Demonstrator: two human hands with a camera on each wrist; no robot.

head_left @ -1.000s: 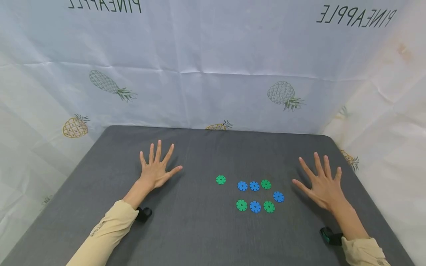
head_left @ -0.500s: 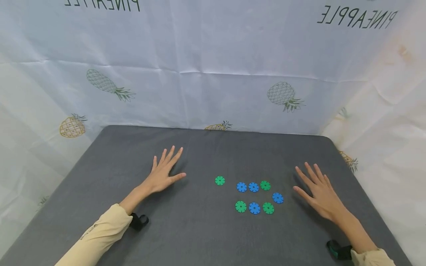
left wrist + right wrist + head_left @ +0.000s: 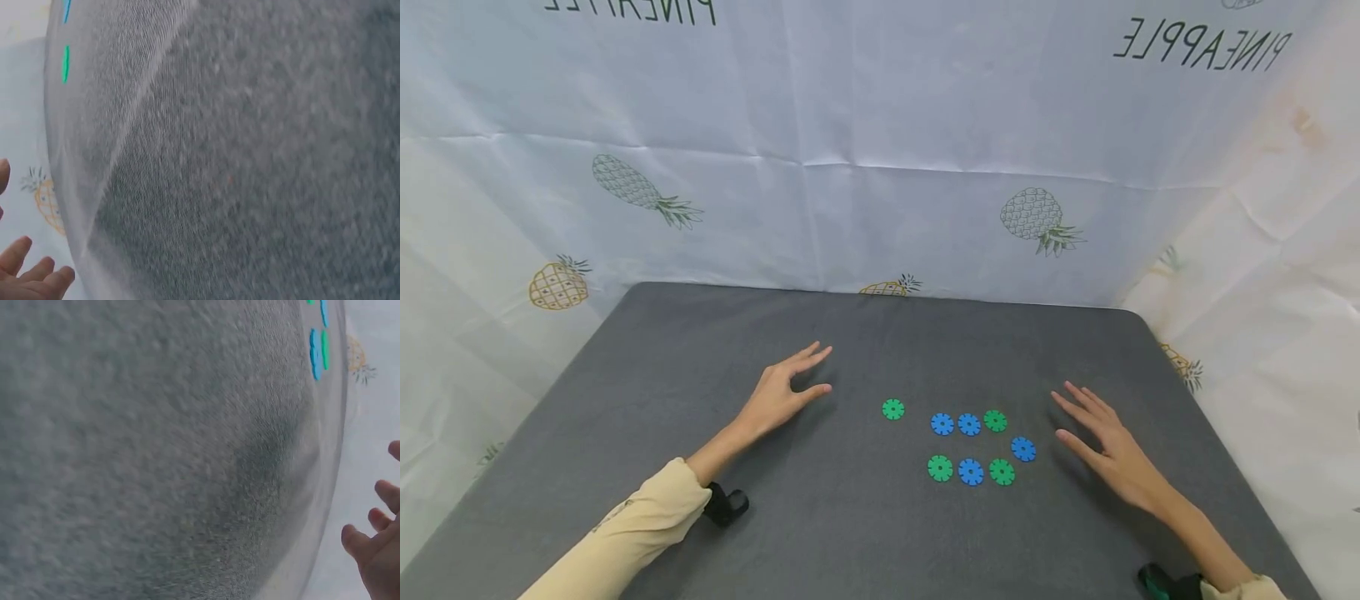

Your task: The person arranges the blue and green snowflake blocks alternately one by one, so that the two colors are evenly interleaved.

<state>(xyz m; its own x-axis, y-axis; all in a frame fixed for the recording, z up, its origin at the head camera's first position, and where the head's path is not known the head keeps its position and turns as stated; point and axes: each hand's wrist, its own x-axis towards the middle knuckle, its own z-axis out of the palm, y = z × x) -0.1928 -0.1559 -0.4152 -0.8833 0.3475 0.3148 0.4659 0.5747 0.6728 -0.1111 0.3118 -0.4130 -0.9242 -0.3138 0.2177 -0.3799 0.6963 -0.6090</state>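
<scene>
1. Four green notched discs (image 3: 1002, 472) and four blue notched discs (image 3: 971, 472) lie flat on the worktop (image 3: 820, 533), between the hands; their thinness could make a pinch slip.
2. Close-set neighbours might shift if a fingertip strays.
3. The left hand (image 3: 778, 396) and right hand (image 3: 1112, 450), fingers extended, hold nothing; sweeping low could scatter discs.

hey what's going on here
A person holds both hands out over a grey table, with four green discs and four blue discs lying flat between them. The left hand is nearest a lone green disc; the right hand is nearest the rightmost blue disc. Neither hand is touching or holding a disc.
</scene>
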